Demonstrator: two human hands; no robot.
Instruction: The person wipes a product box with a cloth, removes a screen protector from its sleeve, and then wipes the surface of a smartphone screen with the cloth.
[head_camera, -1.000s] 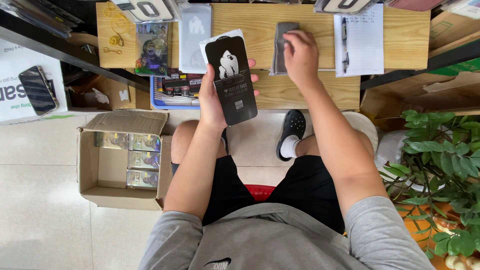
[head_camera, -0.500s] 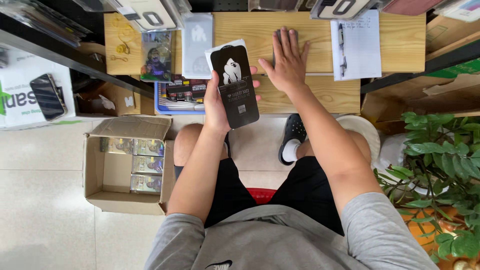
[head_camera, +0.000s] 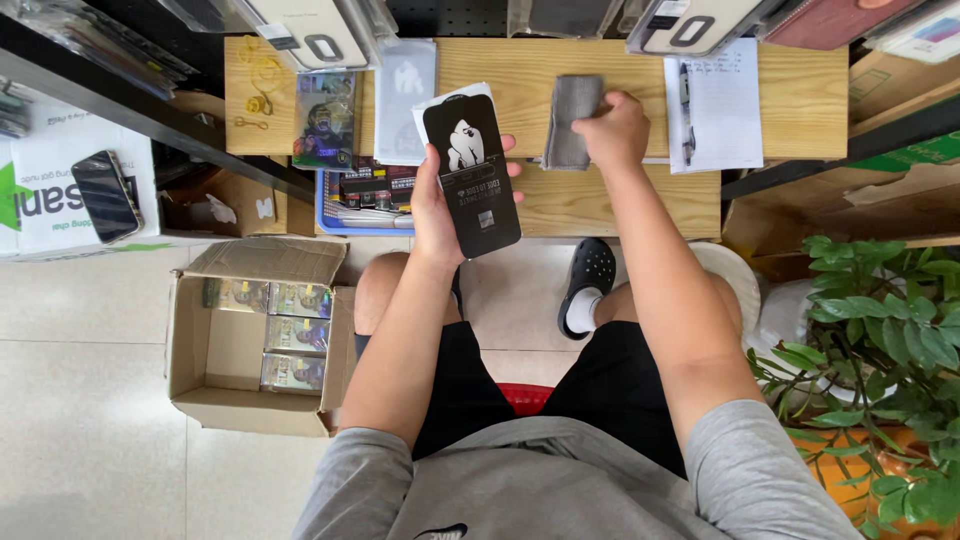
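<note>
- Since half a second ago, the right hand (head_camera: 612, 130) has gone from lying flat and spread on the desk (head_camera: 790, 100) to curling its fingers onto the grey cloth (head_camera: 571, 120), apparently gripping its right edge.
- Head view: the left hand (head_camera: 437, 205) keeps its fingers clamped on the black screen-protector packet (head_camera: 470, 170), held upright just left of the cloth.
- Left of the cloth lie a white packet (head_camera: 404, 100) and a green one (head_camera: 324, 120); right of it, a notepad (head_camera: 718, 105).
</note>
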